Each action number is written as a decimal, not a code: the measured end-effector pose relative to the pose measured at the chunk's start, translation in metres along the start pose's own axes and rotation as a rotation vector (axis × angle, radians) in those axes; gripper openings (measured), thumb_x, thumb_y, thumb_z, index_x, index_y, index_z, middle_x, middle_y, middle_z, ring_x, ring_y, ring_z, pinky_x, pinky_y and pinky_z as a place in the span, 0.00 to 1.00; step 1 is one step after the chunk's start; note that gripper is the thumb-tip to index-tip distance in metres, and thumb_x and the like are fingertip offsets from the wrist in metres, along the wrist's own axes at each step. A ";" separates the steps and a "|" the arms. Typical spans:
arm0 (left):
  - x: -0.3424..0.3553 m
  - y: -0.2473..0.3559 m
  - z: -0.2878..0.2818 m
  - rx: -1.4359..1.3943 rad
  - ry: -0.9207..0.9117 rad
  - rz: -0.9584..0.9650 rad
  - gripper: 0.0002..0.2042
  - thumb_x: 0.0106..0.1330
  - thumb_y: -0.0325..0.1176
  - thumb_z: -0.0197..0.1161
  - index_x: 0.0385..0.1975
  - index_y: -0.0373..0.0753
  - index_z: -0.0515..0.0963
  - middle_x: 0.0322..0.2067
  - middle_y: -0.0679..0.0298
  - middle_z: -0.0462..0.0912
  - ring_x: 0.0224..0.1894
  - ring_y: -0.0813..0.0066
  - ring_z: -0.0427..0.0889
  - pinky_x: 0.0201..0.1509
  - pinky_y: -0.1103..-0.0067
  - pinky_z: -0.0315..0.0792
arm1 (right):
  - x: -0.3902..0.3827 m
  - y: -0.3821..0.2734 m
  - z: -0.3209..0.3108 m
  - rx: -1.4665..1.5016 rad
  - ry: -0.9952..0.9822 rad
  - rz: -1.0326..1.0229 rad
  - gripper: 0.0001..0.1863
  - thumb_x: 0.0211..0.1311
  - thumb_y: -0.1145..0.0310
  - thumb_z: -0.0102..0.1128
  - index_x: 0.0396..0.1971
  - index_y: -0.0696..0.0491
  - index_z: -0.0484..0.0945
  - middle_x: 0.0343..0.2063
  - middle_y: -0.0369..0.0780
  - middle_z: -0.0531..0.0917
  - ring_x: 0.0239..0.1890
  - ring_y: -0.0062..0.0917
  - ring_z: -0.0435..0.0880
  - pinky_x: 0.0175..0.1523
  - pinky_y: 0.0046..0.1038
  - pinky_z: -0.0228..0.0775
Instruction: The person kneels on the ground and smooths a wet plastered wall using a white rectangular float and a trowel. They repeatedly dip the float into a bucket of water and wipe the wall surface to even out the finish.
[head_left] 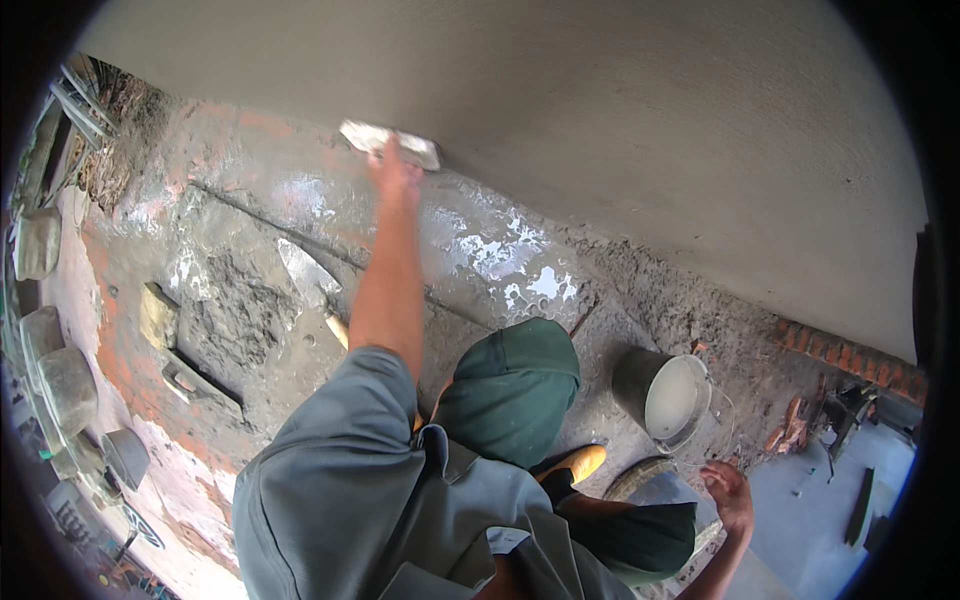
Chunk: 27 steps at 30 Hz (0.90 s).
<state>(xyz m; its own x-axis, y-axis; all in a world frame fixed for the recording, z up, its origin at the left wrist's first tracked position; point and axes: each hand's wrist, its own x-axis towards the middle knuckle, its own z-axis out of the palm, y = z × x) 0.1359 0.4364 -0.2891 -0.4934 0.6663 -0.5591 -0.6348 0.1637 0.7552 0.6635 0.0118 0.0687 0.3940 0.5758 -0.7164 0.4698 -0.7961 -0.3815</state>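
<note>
Left hand point(397, 172) grips a float point(420, 151) at eleven o'clock, likely for control. Right hand point(731, 496) curls loosely, seemingly empty, at four.

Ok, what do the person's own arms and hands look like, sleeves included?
The left hand and right hand wear no gloves. A loose, short grey sleeve leaves the left forearm bare. The visible right forearm is bare too; its sleeve can't be made out.
</note>
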 end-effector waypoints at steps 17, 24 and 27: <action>-0.035 0.086 0.041 -0.004 0.036 0.496 0.36 0.73 0.46 0.60 0.72 0.31 0.54 0.58 0.44 0.71 0.55 0.57 0.75 0.55 0.60 0.74 | 0.057 0.242 0.032 0.633 0.102 0.278 0.24 0.65 0.50 0.68 0.53 0.49 0.78 0.35 0.43 0.86 0.34 0.32 0.86 0.40 0.37 0.80; -0.048 0.036 0.039 -0.049 0.061 -0.131 0.31 0.73 0.50 0.57 0.65 0.34 0.59 0.60 0.48 0.70 0.50 0.63 0.77 0.42 0.63 0.77 | 0.080 0.255 0.037 0.707 0.244 0.436 0.24 0.66 0.53 0.67 0.56 0.49 0.75 0.36 0.43 0.86 0.32 0.33 0.86 0.37 0.39 0.82; -0.063 0.115 0.053 -0.025 -0.032 0.181 0.33 0.74 0.46 0.58 0.70 0.35 0.54 0.66 0.46 0.64 0.60 0.55 0.74 0.56 0.60 0.76 | 0.079 0.259 0.033 0.728 0.181 0.339 0.24 0.67 0.52 0.67 0.56 0.49 0.75 0.40 0.43 0.86 0.34 0.35 0.87 0.39 0.41 0.82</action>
<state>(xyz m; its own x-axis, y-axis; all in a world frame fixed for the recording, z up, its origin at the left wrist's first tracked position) 0.1257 0.4515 -0.1487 -0.5819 0.7060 -0.4037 -0.5523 0.0213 0.8334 0.7903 -0.1548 -0.1056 0.5727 0.2544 -0.7793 -0.3031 -0.8176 -0.4896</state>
